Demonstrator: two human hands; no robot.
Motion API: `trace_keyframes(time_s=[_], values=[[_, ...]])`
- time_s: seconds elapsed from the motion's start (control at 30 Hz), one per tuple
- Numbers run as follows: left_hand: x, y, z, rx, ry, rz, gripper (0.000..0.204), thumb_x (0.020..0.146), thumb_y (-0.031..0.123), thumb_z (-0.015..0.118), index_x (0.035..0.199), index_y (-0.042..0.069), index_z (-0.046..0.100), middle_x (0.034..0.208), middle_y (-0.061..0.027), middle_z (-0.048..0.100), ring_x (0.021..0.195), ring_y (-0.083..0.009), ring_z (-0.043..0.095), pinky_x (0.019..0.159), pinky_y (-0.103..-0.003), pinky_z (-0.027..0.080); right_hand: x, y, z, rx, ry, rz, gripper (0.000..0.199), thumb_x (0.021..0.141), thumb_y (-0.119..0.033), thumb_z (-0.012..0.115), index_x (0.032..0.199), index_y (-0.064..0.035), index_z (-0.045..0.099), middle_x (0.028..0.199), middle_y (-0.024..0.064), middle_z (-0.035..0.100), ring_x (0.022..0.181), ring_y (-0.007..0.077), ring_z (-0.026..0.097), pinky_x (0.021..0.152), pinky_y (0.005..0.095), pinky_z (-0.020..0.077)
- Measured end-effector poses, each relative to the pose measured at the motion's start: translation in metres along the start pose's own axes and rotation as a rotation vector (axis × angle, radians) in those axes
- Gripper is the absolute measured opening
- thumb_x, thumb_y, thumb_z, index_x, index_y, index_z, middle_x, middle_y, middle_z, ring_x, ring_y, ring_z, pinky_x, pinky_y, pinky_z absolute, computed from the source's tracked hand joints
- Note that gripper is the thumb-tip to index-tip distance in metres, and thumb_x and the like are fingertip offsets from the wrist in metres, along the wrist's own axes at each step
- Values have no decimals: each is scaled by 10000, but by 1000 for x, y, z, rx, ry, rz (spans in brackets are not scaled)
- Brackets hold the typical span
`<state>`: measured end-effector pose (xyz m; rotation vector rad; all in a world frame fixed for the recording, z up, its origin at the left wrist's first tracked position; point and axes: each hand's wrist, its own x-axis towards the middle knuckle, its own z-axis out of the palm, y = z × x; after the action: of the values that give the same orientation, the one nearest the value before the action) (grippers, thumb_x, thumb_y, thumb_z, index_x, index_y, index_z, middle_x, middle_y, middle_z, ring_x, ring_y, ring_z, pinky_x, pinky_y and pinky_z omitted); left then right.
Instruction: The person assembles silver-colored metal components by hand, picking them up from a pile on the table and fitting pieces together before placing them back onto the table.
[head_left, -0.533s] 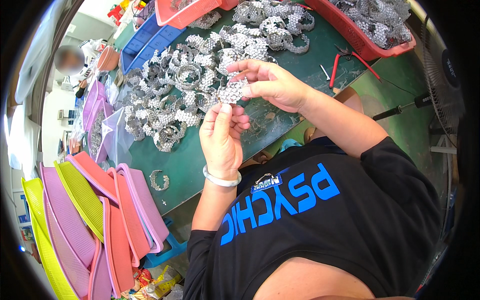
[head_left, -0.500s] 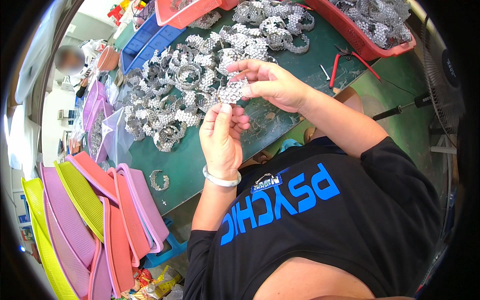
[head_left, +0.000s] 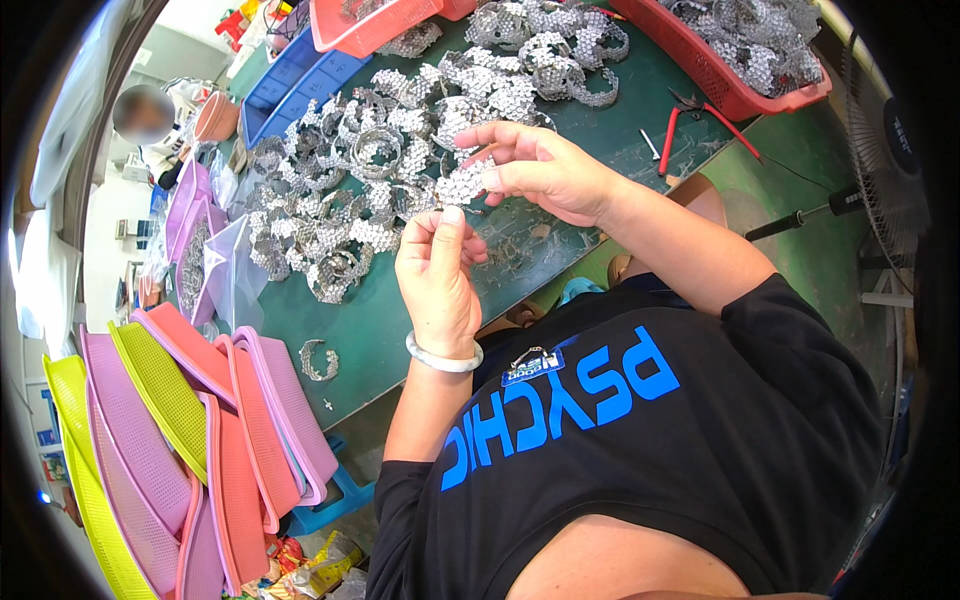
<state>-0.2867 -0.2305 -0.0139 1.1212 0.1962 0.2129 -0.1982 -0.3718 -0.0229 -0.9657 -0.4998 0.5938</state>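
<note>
A silvery bracelet-like metal piece (head_left: 462, 186) with a scaly surface is between my two hands, over the edge of a heap of similar pieces. My left hand (head_left: 440, 268), with a pale bangle (head_left: 443, 357) at the wrist, pinches its near end between thumb and fingers. My right hand (head_left: 545, 172) grips its right side with thumb and fingertips, the upper fingers stretched over it. Beyond and to the left spreads the heap of curved metal pieces (head_left: 375, 155) on the green table (head_left: 365, 345).
Red-handled pliers (head_left: 668, 140) and a small white-and-dark tool (head_left: 649, 144) lie at right. A red basket (head_left: 730, 80) of metal pieces stands far right. One loose curved piece (head_left: 320, 361) lies near left. Stacked colourful baskets (head_left: 180, 430) stand at left, a fan (head_left: 880, 150) at right.
My left hand has shifted slightly, its fingers curling in closer under the piece. My right hand is almost unchanged. At far left, another person's head has moved a little.
</note>
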Motion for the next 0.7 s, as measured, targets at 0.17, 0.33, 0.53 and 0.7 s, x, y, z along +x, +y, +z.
trace_keyframes(time_s=[0.17, 0.33, 0.53, 0.7], values=[[1, -1, -4, 88, 2, 52, 95, 842, 127, 574, 823, 68, 501, 712, -20, 530, 590, -103, 504, 563, -236, 426, -1, -1, 0, -57, 29, -17, 492, 764, -53, 588, 1225, -21, 417, 1093, 89, 507, 966, 115, 498, 810, 260, 431], [2, -2, -2, 86, 50, 189, 95, 829, 53, 567, 901, 29, 508, 775, -44, 543, 641, -117, 535, 598, -237, 446, -5, 1, 6, -373, 79, -298, 571, 739, -46, 635, 1253, -24, 387, 1141, 92, 464, 1033, 127, 454, 863, 273, 396], [2, 1, 2, 57, 5, 209, 163, 841, 25, 534, 997, -6, 500, 867, -78, 561, 748, -168, 585, 688, -290, 487, -10, -8, 16, -907, 197, -632, 646, 646, -41, 677, 1234, -17, 412, 1149, 88, 471, 1032, 177, 458, 792, 274, 398], [2, 0, 2, -5, -17, 215, 166, 843, 3, 523, 1006, -22, 502, 865, -72, 564, 763, -144, 584, 688, -264, 494, -12, -10, 21, -1094, 246, -862, 645, 595, -54, 698, 1192, -42, 454, 1111, 142, 473, 999, 284, 462, 839, 350, 398]])
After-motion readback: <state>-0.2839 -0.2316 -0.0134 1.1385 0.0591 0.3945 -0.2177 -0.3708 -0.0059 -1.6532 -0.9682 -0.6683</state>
